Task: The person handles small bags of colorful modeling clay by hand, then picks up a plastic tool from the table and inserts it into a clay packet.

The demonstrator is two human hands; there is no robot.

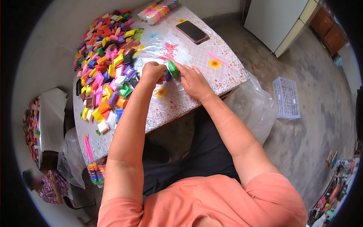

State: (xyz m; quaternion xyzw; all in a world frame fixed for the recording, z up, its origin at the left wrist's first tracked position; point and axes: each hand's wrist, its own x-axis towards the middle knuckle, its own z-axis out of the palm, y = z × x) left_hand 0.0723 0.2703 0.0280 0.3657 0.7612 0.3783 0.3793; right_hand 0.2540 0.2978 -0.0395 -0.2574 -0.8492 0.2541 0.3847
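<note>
Over the patterned tablecloth, my left hand (154, 72) is closed, its fingers curled around a small dark blue packet (168, 76) that shows only in part. Close against it is a green packet (173, 69), pinched at its right side by the fingers of my right hand (193, 81). To the left of my hands spreads a large heap of small packets (109, 72) in many colours, some shiny as if wrapped in clear film. Beneath my hands lies a clear plastic sheet or bag (153, 51).
A phone (193, 31) and a pink stick (218, 59) lie on the table (230, 75). Packed colourful rows (160, 12) rest at its far edge. A plastic bag (253, 106) hangs at the right, near a crate (286, 97) on the floor. Another person (53, 185) sits at the lower left.
</note>
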